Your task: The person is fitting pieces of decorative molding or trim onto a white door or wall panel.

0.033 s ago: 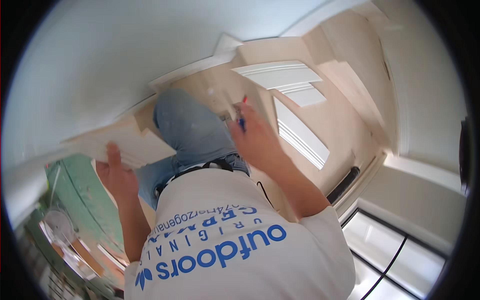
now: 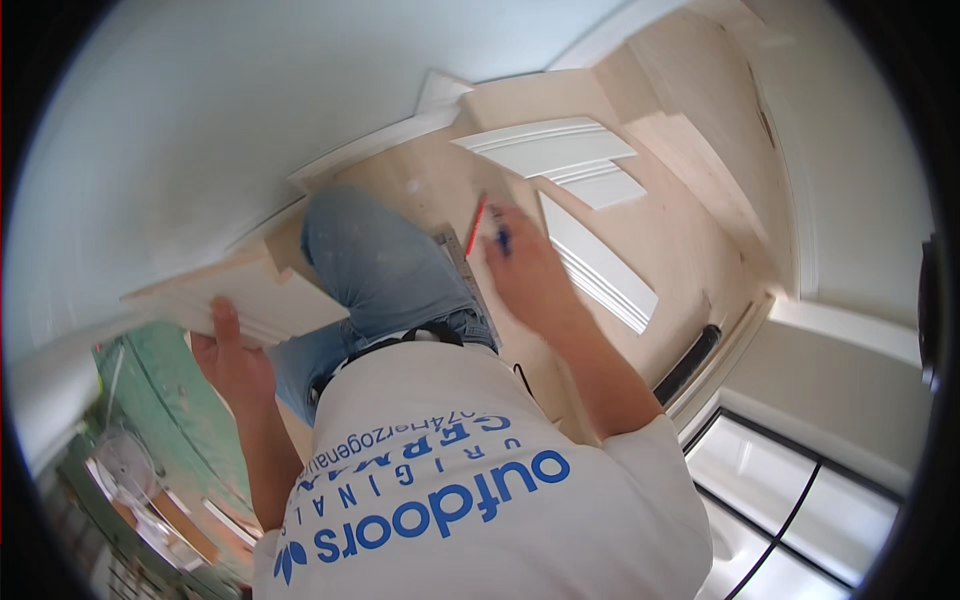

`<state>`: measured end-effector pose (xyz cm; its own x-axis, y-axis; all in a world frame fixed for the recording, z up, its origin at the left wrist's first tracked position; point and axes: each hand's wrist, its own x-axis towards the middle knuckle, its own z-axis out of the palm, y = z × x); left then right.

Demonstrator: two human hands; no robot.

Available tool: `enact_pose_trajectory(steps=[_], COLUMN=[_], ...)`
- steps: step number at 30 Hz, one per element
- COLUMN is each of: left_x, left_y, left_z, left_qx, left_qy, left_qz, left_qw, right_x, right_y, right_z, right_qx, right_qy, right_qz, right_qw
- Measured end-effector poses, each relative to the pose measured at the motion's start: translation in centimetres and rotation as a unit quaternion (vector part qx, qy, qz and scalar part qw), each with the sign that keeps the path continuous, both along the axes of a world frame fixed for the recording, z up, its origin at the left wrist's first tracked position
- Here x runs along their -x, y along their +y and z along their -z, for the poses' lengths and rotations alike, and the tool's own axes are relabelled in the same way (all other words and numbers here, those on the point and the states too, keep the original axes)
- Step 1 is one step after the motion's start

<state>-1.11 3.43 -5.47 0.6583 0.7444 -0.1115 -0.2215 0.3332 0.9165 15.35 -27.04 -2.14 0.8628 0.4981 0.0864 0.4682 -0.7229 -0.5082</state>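
Observation:
My left hand (image 2: 232, 358) grips a white trim board (image 2: 265, 305) by its near edge, thumb on top. The board has a stepped cut in its far edge and is held beside my bent left knee, close to the wall. My right hand (image 2: 530, 275), closed, is above the floor to the right of the knee. It holds a thin red pencil (image 2: 475, 230), with a small dark blue object (image 2: 503, 238) also among the fingers; its kind is unclear. A grey metal strip with markings, like a ruler (image 2: 450, 245), shows beside my leg, partly hidden.
White grooved trim pieces (image 2: 545, 143) lie on the pale wooden floor ahead, with another long one (image 2: 605, 270) right of my right hand. A black cylinder (image 2: 688, 365) lies by the right wall base. Green sheeting (image 2: 165, 405) covers the floor at left. A black-framed glass panel (image 2: 750, 470) is at lower right.
My right hand has moved slightly right and down, and the red pencil now shows along its length. The view has shifted a little; the left hand keeps its grip on the board.

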Motion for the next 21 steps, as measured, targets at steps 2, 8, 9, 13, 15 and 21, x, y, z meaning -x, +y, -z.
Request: enact_pose_trajectory(steps=[2, 8, 9, 13, 15, 21], left_x=[-0.6, -4.6, -5.5, -10.2, -13.1, -22.4], left_y=[0.0, -1.3, -1.5, -2.5, -3.5, -9.6], left_z=[0.5, -0.2, -0.7, -2.8, -3.9, -6.4], left_qx=[-0.017, -0.191, -0.190, -0.233, -0.218, -0.253], left_qy=[-0.004, 0.100, 0.098, 0.049, 0.011, 0.022], left_qz=[-0.013, 0.089, 0.098, 0.167, 0.189, 0.263], left_qw=[1.000, 0.972, 0.972, 0.957, 0.957, 0.931], right_x=[-2.7, -6.6, -6.6, -7.3, -8.2, -10.3], right_y=[-6.1, -22.9, -24.6, -24.8, -21.1, -5.7], right_z=[2.6, 8.1, 8.7, 9.8, 9.5, 5.4], right_qx=[0.064, 0.196, 0.219, 0.313, 0.124, -0.259], right_qy=[0.064, 0.085, 0.099, -0.032, -0.077, -0.015], right_qz=[0.171, 0.365, 0.376, 0.392, 0.320, -0.014], right_qw=[0.981, 0.906, 0.895, 0.864, 0.936, 0.966])
